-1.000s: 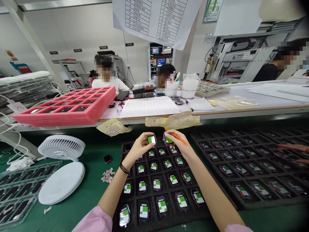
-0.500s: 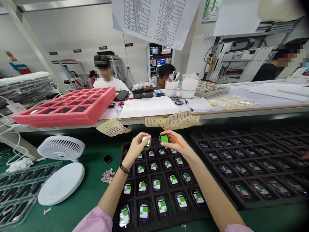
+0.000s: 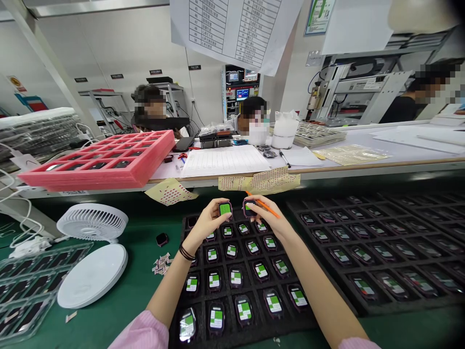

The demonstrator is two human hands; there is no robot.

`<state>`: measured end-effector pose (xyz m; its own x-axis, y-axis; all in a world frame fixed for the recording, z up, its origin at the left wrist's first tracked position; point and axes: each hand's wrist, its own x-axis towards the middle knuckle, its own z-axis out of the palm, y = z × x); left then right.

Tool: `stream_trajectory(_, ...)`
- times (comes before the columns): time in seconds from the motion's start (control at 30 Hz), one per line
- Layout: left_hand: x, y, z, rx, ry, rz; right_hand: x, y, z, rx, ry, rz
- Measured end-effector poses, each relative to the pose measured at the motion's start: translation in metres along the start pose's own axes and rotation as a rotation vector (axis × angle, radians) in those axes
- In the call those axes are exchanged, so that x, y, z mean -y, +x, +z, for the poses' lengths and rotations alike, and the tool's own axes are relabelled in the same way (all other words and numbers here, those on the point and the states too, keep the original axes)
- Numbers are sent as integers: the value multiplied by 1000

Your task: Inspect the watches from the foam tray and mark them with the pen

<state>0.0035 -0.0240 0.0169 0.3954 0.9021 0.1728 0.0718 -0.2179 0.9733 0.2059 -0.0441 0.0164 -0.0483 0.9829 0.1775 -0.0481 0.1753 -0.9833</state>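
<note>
1. Left hand [image 3: 206,222] pinches a green-screened smartwatch [image 3: 225,209] by its edges, at twelve o'clock over a black foam tray [image 3: 222,292].
2. Right hand [image 3: 267,214], at its three o'clock, grips a second smartwatch [image 3: 249,208] and an orange stick [image 3: 269,208].
3. Further smartwatches [image 3: 236,277] sit in rows in the tray.

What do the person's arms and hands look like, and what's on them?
The left arm has a light pink sleeve and thin black bands at the wrist; the right arm has a matching sleeve. The left hand and right hand are bare, ungloved.
</note>
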Motion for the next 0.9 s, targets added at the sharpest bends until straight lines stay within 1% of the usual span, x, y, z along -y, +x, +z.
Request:
stream_trajectory(0.13, 4, 0, -1, 10, 65, 41, 2, 0, 1, -9, 28, 6)
stream_trajectory(0.3, 4, -3, 0, 99, 83, 73, -4, 1, 4, -5, 65, 33)
stream_trajectory(0.37, 2, -5, 3, 109, 127, 110, -7, 2, 7, 6, 62, 56)
stream_trajectory(0.5, -3, -9, 8, 86, 381, 282, -13, 1, 14, 45, 37, 63)
stream_trajectory(0.57, -2, -9, 9, 44, 532, 376, -17, -1, 17, 66, -2, 41)
stream_trajectory(0.63, 3, -9, 10, 6, 656, 441, -20, -3, 19, 79, -86, 4)
stream_trajectory(0.73, 10, -7, 9, 16, 828, 460, -22, -7, 21, 68, -276, -62)
stream_trajectory(0.8, 11, -7, 8, 25, 940, 462, -19, -10, 22, 67, -358, -91)
stream_trajectory(0.87, 9, -8, 6, 5, 985, 505, -13, -12, 22, 80, -355, -95)
stream_trajectory(0.9, 7, -9, 5, -12, 969, 538, -9, -13, 21, 97, -322, -95)
